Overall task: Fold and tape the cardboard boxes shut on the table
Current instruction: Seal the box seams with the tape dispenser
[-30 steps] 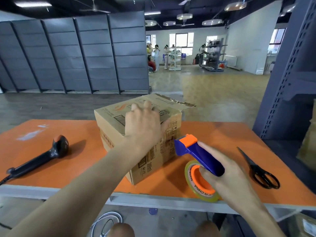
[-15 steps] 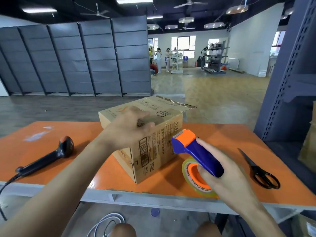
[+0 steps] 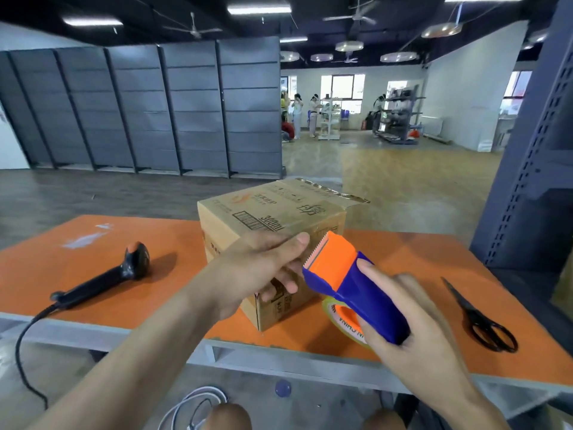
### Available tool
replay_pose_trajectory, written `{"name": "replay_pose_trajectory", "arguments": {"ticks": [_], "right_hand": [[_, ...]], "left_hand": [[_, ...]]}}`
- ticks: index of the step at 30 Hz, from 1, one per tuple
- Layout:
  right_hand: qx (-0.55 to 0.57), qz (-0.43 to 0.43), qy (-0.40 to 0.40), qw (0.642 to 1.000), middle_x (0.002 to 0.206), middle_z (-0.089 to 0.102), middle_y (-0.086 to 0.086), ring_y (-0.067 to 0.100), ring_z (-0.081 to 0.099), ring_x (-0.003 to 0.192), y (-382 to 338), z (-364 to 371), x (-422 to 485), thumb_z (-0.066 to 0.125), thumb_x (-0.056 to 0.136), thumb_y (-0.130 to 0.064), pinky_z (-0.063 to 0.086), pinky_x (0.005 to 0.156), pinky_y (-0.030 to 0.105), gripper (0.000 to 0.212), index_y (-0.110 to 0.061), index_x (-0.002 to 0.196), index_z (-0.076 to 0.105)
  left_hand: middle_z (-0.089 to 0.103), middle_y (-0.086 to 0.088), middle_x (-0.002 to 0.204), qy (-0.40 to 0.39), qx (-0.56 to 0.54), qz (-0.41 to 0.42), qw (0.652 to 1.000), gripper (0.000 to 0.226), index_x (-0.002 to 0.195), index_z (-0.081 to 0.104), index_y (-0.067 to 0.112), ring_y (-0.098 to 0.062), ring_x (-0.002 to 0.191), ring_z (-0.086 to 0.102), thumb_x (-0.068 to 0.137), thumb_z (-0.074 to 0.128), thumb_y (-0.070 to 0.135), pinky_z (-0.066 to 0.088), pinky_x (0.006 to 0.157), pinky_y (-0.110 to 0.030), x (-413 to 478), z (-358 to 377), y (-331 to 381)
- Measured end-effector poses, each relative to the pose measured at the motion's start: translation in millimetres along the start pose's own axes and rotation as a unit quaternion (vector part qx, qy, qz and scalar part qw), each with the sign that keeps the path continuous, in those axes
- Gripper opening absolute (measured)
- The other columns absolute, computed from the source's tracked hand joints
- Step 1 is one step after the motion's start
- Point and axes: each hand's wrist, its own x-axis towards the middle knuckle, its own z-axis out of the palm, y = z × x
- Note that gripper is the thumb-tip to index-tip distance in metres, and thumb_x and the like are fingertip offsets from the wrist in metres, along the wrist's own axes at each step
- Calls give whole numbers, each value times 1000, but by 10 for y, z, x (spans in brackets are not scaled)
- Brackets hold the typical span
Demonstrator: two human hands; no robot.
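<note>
Head view: hand leaves box for tape

Cardboard box (image 3: pixel 279 212) sits mid-counter (image 3: pixel 93 259) near the front edge. Left hand (image 3: pixel 257 268) has left its top and now pinches the tape dispenser (image 3: pixel 356 290) at its toothed edge. Right hand (image 3: pixel 412 330) grips the handle. Taping looks imminent.

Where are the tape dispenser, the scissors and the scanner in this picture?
Tape dispenser (image 3: pixel 366 307): head view, blue body.
Scissors (image 3: pixel 473 313): head view, near the pivot.
Scanner (image 3: pixel 99 282): head view, black handle.
</note>
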Motion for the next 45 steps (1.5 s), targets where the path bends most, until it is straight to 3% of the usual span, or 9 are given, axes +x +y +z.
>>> {"name": "replay_pose_trajectory", "arguments": {"ticks": [7,14,19,25,29,32,36,41,45], "right_hand": [[-15,-3,-9,1000,107,54,-12,8,60,96,-94,-42,-48,70,78,-25,45,70,12,77,-51,146,45],[-42,-6,32,999,98,54,-13,4,58,86,-296,-50,61,80,79,-19,41,67,8,82,-47,148,45],[-41,26,47,998,89,46,-16,2,56,76,-528,16,149,69,84,-44,41,63,7,71,-64,144,36],[-36,46,59,997,83,49,-6,8,55,73,-581,-14,101,67,80,-43,40,62,8,66,-67,136,42],[-53,60,45,996,81,48,-5,7,54,69,-570,-33,-4,69,73,-34,38,61,6,74,-62,138,46],[-40,81,18,996,83,48,-6,10,56,73,-572,-2,5,62,73,-49,44,63,15,70,-75,133,37],[-69,86,-8,994,85,47,-8,10,56,75,-592,81,54,56,76,-57,44,56,19,69,-81,132,24],[-84,88,-20,992,86,47,-9,11,56,75,-600,226,96,53,78,-61,45,60,19,69,-80,135,19],[-90,93,-29,991,86,48,-10,8,58,71,-599,281,143,52,78,-61,46,58,18,71,-74,141,21]], "left_hand": [[66,-2,73,3,9,3,1000,21,101,73,3,-11,61,54,102,53,6,38,46,-20,30,58,41],[67,-7,62,82,109,56,989,24,72,75,17,-9,47,52,95,70,14,42,40,-19,221,-84,272],[66,-11,61,71,206,53,974,19,77,79,11,-11,49,50,93,73,19,42,51,-26,415,-231,450],[67,14,55,98,280,73,952,19,77,77,13,5,54,57,92,68,8,41,50,-11,545,-346,512],[67,20,58,79,317,66,943,22,77,76,14,5,64,59,95,71,27,45,68,-19,605,-479,490],[72,13,68,108,326,79,936,37,62,70,21,3,79,66,89,75,45,48,75,-25,637,-455,414],[71,7,64,149,369,70,915,34,69,68,24,-7,88,70,87,74,51,56,86,-36,679,-447,306],[69,6,82,205,432,57,876,34,72,61,27,-20,86,66,89,70,55,54,74,-37,709,-425,222],[67,6,79,209,444,57,869,34,73,59,27,-18,80,64,90,68,55,47,66,-33,765,-468,161]]}}
